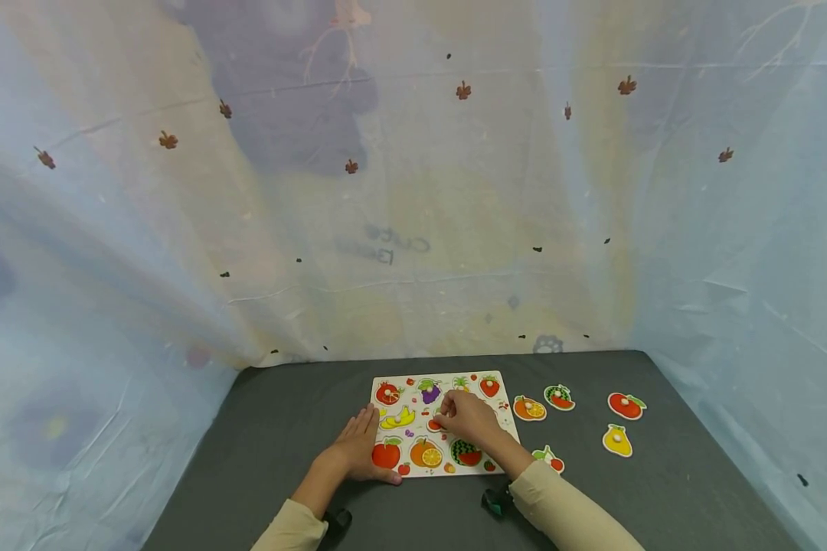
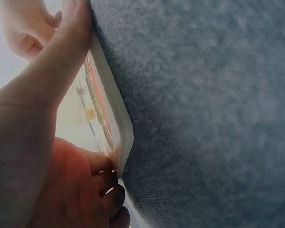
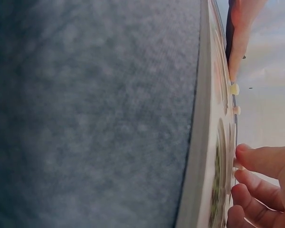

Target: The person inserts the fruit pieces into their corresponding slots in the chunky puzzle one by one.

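A white wooden fruit puzzle board (image 1: 413, 472) lies on the dark table. My left hand (image 1: 358, 448) rests along its left side, fingers straight on the edge and thumb (image 2: 73, 35) stretched along the near edge. Over the middle of the board, my right hand (image 1: 470, 418) pinches the small knob of a fruit puzzle piece (image 1: 434, 424) with reddish colour, mostly hidden under the fingers. In the right wrist view the thumb (image 3: 261, 159) and forefinger meet at the knob, close over the board. Bananas (image 1: 397, 418) and grapes (image 1: 429, 392) show nearby on the board.
Right of the board lie loose knobbed pieces: an orange (image 1: 529, 409), a watermelon (image 1: 559, 397), a red fruit (image 1: 626, 406) and a yellow pear (image 1: 617, 441). A red-and-green piece (image 1: 550, 459) sits beside the right forearm. A patterned curtain (image 1: 413, 191) hangs behind the table.
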`<state>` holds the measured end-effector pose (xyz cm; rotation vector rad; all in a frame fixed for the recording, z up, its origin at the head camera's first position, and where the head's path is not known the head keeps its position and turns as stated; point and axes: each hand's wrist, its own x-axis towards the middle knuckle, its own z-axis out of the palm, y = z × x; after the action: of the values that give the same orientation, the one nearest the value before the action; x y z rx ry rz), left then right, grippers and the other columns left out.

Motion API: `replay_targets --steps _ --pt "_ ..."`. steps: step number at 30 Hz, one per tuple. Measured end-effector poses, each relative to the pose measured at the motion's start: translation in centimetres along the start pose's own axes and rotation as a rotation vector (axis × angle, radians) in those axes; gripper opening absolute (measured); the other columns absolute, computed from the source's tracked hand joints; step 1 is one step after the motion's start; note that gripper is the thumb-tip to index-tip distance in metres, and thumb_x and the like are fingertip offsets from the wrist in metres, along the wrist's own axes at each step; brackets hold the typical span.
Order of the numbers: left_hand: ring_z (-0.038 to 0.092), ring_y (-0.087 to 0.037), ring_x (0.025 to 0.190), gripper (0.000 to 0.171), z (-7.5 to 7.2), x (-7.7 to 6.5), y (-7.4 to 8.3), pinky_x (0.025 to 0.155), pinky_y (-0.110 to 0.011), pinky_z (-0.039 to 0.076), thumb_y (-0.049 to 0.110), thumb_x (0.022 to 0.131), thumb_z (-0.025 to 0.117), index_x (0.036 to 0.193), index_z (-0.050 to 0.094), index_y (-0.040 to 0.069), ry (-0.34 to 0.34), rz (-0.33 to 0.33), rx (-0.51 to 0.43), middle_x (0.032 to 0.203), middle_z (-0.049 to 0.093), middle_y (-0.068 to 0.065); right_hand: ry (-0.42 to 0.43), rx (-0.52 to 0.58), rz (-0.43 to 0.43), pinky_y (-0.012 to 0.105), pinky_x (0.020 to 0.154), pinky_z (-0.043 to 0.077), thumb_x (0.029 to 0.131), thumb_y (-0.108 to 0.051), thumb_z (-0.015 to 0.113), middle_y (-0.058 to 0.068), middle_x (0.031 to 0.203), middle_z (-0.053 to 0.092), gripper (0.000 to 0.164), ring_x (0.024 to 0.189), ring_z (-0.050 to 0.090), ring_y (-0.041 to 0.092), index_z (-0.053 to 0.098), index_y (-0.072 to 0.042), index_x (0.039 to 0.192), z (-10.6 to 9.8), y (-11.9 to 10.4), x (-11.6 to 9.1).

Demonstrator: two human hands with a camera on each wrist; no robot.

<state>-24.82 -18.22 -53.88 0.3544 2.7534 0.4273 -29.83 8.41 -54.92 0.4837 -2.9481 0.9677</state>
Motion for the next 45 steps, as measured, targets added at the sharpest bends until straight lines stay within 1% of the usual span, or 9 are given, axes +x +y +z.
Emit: replay_targets --steps 7,14,20,22,27,31,34,39,45 --pt "0.014 -0.04 0.165 0.141 -0.1 -0.2 0.2 0.134 -0.054 0.013 0.071 0.075 0.089 0.168 0.018 -0.007 -0.001 -0.002 0.008 0.177 0.016 -0.024 -0.02 0.011 0.01 0.029 0.052 0.038 0.095 -0.035 0.084 -0.005 0.075 0.056 0.027 0.06 0.05 0.013 0.064 -0.021 0.084 0.0 0.1 -0.1" --pt "0.013 -0.04 0.165 0.142 0.0 0.1 -0.2 0.134 -0.054 0.011 0.072 0.073 0.089 0.168 0.018 -0.007 0.003 0.001 -0.001 0.177 0.016 -0.025 -0.022 0.017 0.007 0.029 0.053 0.038 0.094 -0.034 0.085 -0.005 0.076 0.056 0.026 0.061 0.05 0.014 0.064 -0.02 0.085 -0.1 -0.1 -0.1" --pt "0.01 -0.04 0.166 0.148 1.1 1.0 -1.3 0.134 -0.055 0.008 0.08 0.069 0.085 0.169 0.016 -0.006 0.011 0.015 -0.028 0.178 0.012 -0.024 -0.025 0.023 0.001 0.03 0.054 0.038 0.094 -0.032 0.085 -0.005 0.076 0.056 0.025 0.062 0.05 0.014 0.065 -0.02 0.086 -0.2 0.0 -0.2" --pt "0.011 -0.041 0.165 0.15 1.5 1.4 -1.7 0.134 -0.056 0.009 0.081 0.067 0.086 0.168 0.018 -0.007 0.025 0.022 -0.043 0.177 0.013 -0.024 -0.027 0.021 0.003 0.029 0.054 0.038 0.094 -0.032 0.085 -0.005 0.076 0.056 0.025 0.063 0.05 0.013 0.065 -0.02 0.086 -0.2 0.1 -0.3" --pt "0.01 -0.041 0.165 0.152 2.1 2.2 -2.4 0.134 -0.055 0.009 0.082 0.065 0.087 0.169 0.018 -0.005 0.03 0.022 -0.054 0.178 0.013 -0.023 -0.031 0.007 0.003 0.028 0.054 0.039 0.094 -0.032 0.085 -0.006 0.076 0.056 0.024 0.062 0.05 0.012 0.065 -0.021 0.085 -0.5 0.3 -0.6" --pt "0.01 -0.04 0.165 0.15 2.1 2.0 -2.2 0.134 -0.055 0.009 0.081 0.066 0.087 0.169 0.018 -0.004 0.031 0.014 -0.048 0.178 0.011 -0.023 -0.04 0.009 -0.005 0.028 0.055 0.04 0.094 -0.032 0.085 -0.006 0.075 0.056 0.024 0.062 0.051 0.012 0.066 -0.021 0.086 -0.8 0.5 -0.9" --pt "0.01 -0.04 0.165 0.148 1.6 1.5 -1.7 0.134 -0.055 0.009 0.079 0.068 0.087 0.169 0.017 -0.005 0.028 0.014 -0.041 0.178 0.011 -0.023 -0.045 0.02 -0.011 0.028 0.054 0.04 0.093 -0.031 0.085 -0.005 0.074 0.055 0.023 0.061 0.051 0.013 0.066 -0.02 0.086 -1.1 0.6 -1.3" --pt "0.009 -0.04 0.165 0.151 1.1 1.0 -1.2 0.134 -0.056 0.007 0.081 0.068 0.086 0.169 0.014 -0.005 0.021 0.017 -0.044 0.178 0.01 -0.023 -0.049 0.036 -0.014 0.028 0.052 0.04 0.093 -0.028 0.084 -0.005 0.073 0.055 0.02 0.058 0.051 0.013 0.067 -0.021 0.086 -1.7 0.6 -2.1" --pt "0.009 -0.04 0.166 0.152 1.4 1.3 -1.5 0.134 -0.056 0.007 0.082 0.067 0.086 0.169 0.014 -0.005 0.025 0.016 -0.051 0.178 0.01 -0.024 -0.038 0.036 -0.037 0.029 0.053 0.04 0.094 -0.023 0.083 -0.005 0.073 0.056 0.015 0.059 0.051 0.012 0.069 -0.017 0.09 -2.8 0.6 -3.2"
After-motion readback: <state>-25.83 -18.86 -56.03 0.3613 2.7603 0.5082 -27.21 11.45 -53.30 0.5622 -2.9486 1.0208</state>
